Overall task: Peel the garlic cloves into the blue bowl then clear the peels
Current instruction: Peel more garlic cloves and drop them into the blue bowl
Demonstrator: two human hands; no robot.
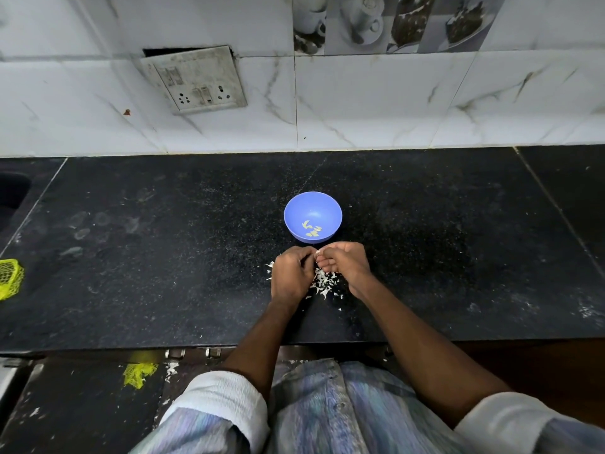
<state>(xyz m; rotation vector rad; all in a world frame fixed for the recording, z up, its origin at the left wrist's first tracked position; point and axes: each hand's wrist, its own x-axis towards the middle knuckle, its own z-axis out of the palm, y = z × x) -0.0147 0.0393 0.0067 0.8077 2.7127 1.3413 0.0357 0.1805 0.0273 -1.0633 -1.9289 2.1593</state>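
two hands meet just below the blue bowl, at its 6 o'clock, over the black surface. left hand is knuckles up, fingers curled inward, tips pointing toward 2 o'clock. right hand is curled too, thumb and fingers pinched at its 9 o'clock edge. a small pale garlic clove shows between the fingertips of both hands, mostly hidden; both grips look clamped on it, though which finger does the holding i cannot tell.

bowl sits upright on the surface, near centre, apart from the hands. several peeled cloves lie in the bottom of it, toward its 6 o'clock wall.

white peels lie scattered on the surface under and between the hands, thickest at 5 o'clock of the left hand; a few bits also at its 9 o'clock, and stray flakes further toward 5 o'clock.

forearms come in from the bottom edge, with rolled pale sleeves.

yellow mesh bag sits at the far 9 o'clock edge of the surface, cut off by the frame. another yellow mesh scrap lies on the floor below the surface edge, with white flakes beside it. tiled wall at 12 o'clock carries a switch and socket plate, tilted.
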